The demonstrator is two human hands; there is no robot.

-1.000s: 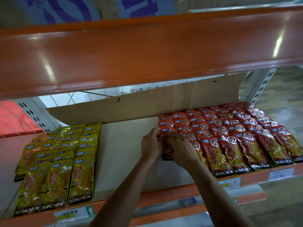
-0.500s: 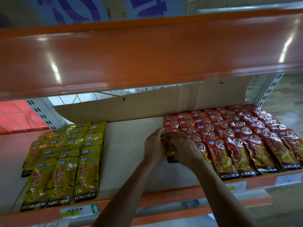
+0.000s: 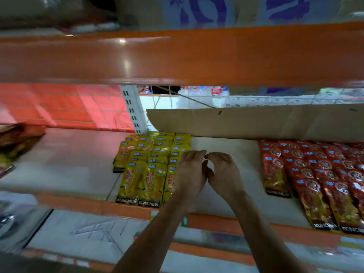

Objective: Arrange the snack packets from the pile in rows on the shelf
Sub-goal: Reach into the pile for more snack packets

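View blurred from my end. Orange steel beam (image 3: pixel 177 58) spans frame overhead, light glare (image 3: pixel 122 41) on it left of centre. Above it, cartons with blue print (image 3: pixel 202 10). White slotted upright (image 3: pixel 132 109) far, left of centre; white wire mesh (image 3: pixel 163 101) right of it, red grid panel (image 3: pixel 59 105) left. Brown cardboard sheet (image 3: pixel 256 123) stands along far side of pale shelf board (image 3: pixel 69 154). Orange front rail (image 3: pixel 122 210) near; I make out lower shelf (image 3: pixel 88 233) beneath.

Frame is motion-blurred. Left hand (image 3: pixel 190 174) and right hand (image 3: pixel 224 172) sit side by side in front of the cardboard sheet (image 3: pixel 256 123), fingers loosely curled, nothing held. Yellow snack packets (image 3: pixel 145 166) lie in rows below its left end, red snack packets (image 3: pixel 315 174) below its right.
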